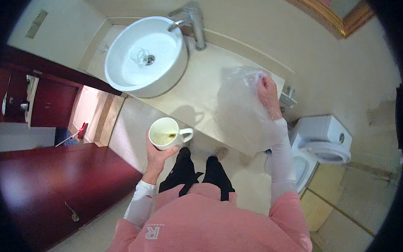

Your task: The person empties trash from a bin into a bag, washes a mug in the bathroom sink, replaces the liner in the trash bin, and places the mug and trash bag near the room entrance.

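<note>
Pink sweatshirt (205, 228) lowest in view, white undersleeves running up to both hands. Left hand (157, 155) wrapped from beneath around a white mug (165, 133), fingers closed on its body, handle pointing right; kept level, probably because of the yellowish liquid and dark bit lying at its bottom. Held over the floor, just off the front edge of the counter (196, 93), not resting on it. Right hand (268, 93) raised higher, pinching the top of a clear plastic bag (245, 111), which hangs down loose and slack in front of the counter's right end, apparently gripped by its mouth so as to fall open. Hands well apart, each clamped on its own thing.

Farther out: pale stone counter carrying a round white basin (146, 57) at its left end, with a clear glass (139, 55) inside near the drain, and a chrome tap (191, 22) behind. White toilet (322, 142) beside the counter's right end, gilt mirror frame (326, 10) above, dark red door (56, 175) at left, pale tiled floor (346, 218).
</note>
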The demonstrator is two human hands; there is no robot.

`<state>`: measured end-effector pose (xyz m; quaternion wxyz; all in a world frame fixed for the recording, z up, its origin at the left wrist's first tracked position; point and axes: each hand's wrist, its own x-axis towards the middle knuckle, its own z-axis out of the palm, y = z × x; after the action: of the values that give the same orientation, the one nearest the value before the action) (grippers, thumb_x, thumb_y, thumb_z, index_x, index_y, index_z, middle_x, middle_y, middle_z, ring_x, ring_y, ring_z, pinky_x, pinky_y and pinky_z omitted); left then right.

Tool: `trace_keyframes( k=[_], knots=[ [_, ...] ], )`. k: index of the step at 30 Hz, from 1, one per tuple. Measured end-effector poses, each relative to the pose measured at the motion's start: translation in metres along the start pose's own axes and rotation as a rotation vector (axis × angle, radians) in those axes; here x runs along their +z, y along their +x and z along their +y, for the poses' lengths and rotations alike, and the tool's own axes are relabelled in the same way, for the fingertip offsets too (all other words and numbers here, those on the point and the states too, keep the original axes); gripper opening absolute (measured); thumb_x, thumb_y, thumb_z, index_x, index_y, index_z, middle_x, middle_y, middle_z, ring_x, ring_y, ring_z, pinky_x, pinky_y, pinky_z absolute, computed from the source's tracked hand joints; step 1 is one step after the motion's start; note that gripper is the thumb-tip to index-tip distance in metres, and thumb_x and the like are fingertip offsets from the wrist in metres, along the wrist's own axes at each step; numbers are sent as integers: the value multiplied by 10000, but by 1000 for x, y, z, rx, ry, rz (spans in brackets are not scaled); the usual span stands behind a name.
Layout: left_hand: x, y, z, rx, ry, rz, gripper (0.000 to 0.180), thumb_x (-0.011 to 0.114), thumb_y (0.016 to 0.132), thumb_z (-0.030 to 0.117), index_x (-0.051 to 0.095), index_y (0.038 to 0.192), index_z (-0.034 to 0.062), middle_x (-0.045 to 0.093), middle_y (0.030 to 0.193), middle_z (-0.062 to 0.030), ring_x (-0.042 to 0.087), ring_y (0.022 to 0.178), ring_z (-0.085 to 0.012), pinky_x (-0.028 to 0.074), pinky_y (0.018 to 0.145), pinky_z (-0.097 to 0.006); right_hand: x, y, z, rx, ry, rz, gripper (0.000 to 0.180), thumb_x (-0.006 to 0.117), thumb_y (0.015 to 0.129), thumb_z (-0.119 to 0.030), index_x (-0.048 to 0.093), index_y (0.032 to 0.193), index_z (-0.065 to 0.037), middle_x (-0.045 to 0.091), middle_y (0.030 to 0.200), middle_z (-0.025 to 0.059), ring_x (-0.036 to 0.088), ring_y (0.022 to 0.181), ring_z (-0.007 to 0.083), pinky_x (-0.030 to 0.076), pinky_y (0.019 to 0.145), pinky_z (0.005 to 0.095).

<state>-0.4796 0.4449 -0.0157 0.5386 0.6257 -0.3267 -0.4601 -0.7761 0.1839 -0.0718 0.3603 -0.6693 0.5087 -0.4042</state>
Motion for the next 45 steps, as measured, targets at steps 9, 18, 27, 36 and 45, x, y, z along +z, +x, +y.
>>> trace_keyframes(
  k=[9,18,27,36,45],
  knots=[
    [-74,80,69,308,91,206,698,774,615,75,383,1191,23,510,1113,-94,528,1016,-189,436,895,-316,9,84,-112,-159,-1087,120,266,635,770,-267,645,876,-23,606,694,175,601,708,332,472,630,425],
    [-99,271,48,293,232,17,792,819,532,186,400,1184,24,536,1093,-108,547,1014,-224,449,863,-328,211,195,-197,-584,-993,161,336,662,752,-338,614,923,-52,583,874,133,554,848,299,478,682,385],
    [-81,362,15,242,462,-141,805,793,504,224,394,1174,24,538,1088,-156,544,1021,-311,438,861,-384,231,227,-173,-646,-1093,195,145,621,788,-198,580,791,-59,573,767,105,560,773,274,481,625,379],
    [-61,400,-13,292,493,-177,831,798,514,201,350,1189,14,524,1094,-173,537,1025,-320,437,869,-383,213,139,-200,-568,-720,245,201,633,778,-77,593,968,-25,599,835,139,560,757,315,440,671,394],
    [-67,411,-14,297,527,-170,839,788,504,172,351,1205,22,523,1087,-176,528,1040,-331,443,865,-386,229,39,-148,-153,-445,207,147,575,806,-33,632,938,0,636,877,170,600,803,329,477,716,385]
  ],
)
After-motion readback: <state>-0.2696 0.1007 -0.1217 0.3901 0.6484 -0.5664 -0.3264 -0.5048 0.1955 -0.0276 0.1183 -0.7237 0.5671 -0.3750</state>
